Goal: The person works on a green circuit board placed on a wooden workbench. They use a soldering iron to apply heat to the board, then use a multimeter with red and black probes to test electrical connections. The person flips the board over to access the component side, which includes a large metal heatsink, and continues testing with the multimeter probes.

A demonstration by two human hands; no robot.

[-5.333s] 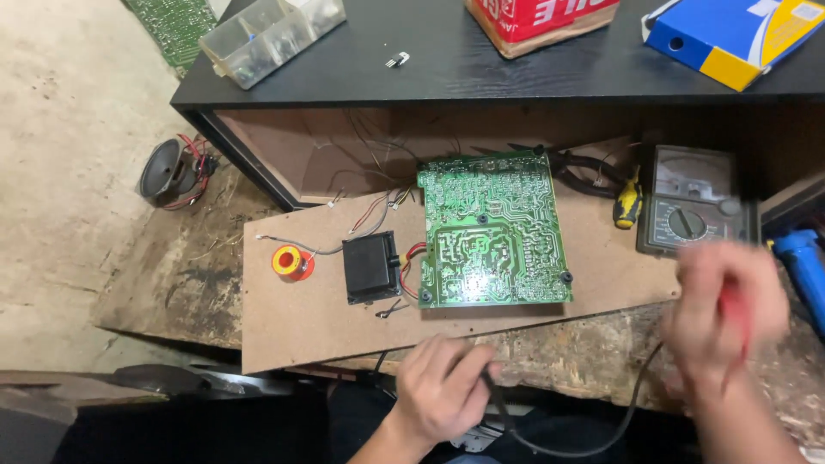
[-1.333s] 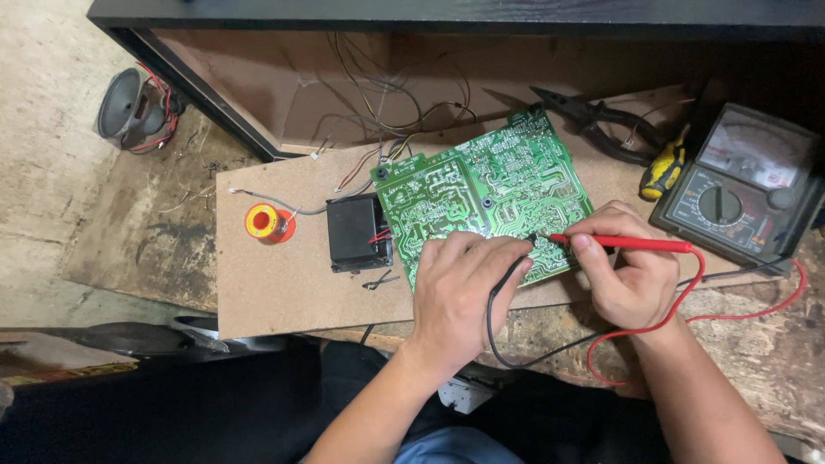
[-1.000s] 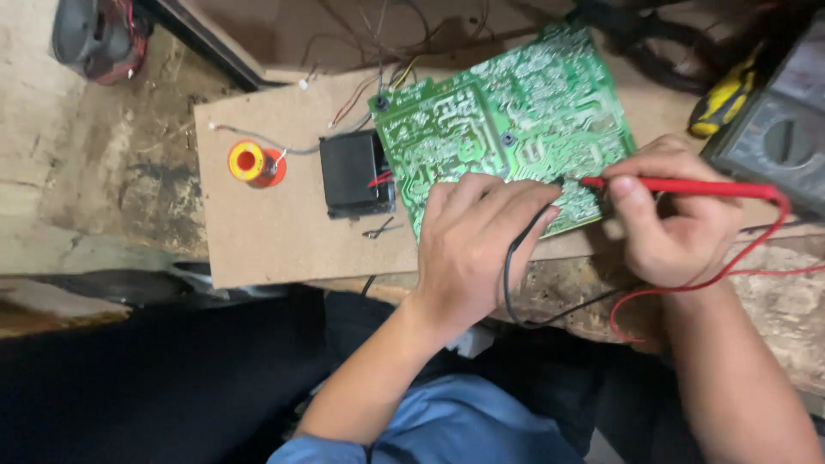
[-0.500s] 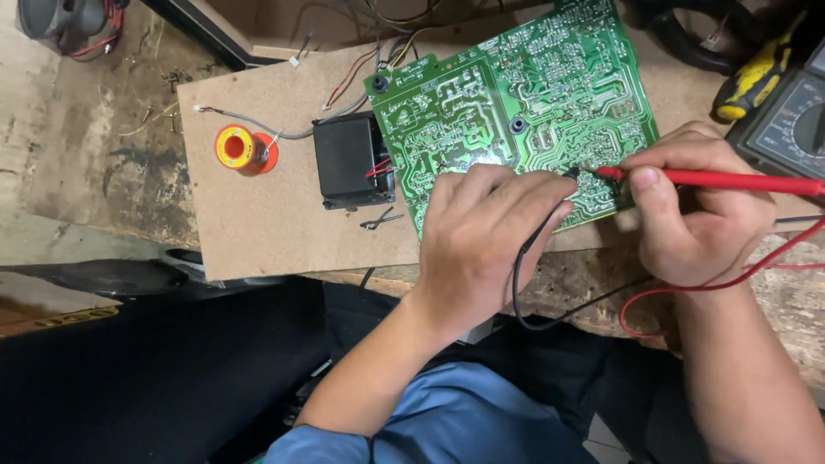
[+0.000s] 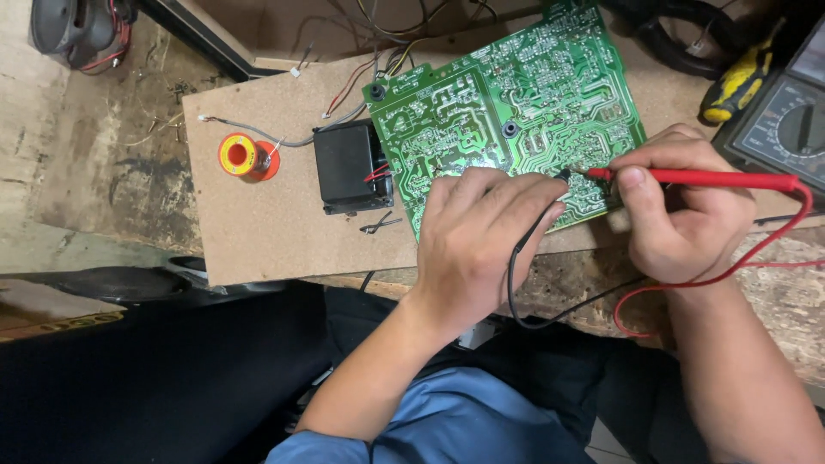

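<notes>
Pinching a red probe (image 5: 696, 179), right hand (image 5: 683, 215) meets left hand (image 5: 481, 236), curled around black probe (image 5: 563, 174).

At the right edge sits a dark meter (image 5: 786, 129), only partly in view. A corner of its pale grey screen (image 5: 812, 62) shows at the far upper right, slanted and cut off by the edge. Below the screen is a round black dial (image 5: 802, 129) ringed with small white markings on the dark face. I see no packages, signs or stuck-on labels anywhere else.
</notes>
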